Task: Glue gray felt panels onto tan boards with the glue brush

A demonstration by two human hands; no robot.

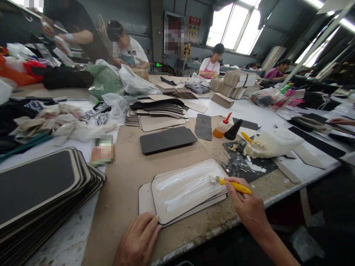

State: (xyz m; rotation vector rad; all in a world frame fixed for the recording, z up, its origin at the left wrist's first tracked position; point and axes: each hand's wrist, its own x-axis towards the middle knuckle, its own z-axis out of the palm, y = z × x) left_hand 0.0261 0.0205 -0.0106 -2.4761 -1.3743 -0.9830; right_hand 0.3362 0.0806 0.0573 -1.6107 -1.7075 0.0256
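Observation:
My right hand grips a yellow-handled brush, its bristles on the top beige panel. White, streaky paste covers much of that round-cornered, dark-edged panel. Under it, slightly out of line, lie more beige panels. At the top panel's near left corner, my left hand holds the edge with its fingers close together; its thumb is hard to make out. Beyond my right hand, a cut white plastic jug lies on its side, a second yellow-handled tool at its mouth.
A tall stack of dark panels stands at left. Farther back are a dark panel, a panel pile, a red-tipped bottle and a black cone-shaped object. A paste-smeared black sheet lies under the jug. Several people work beyond.

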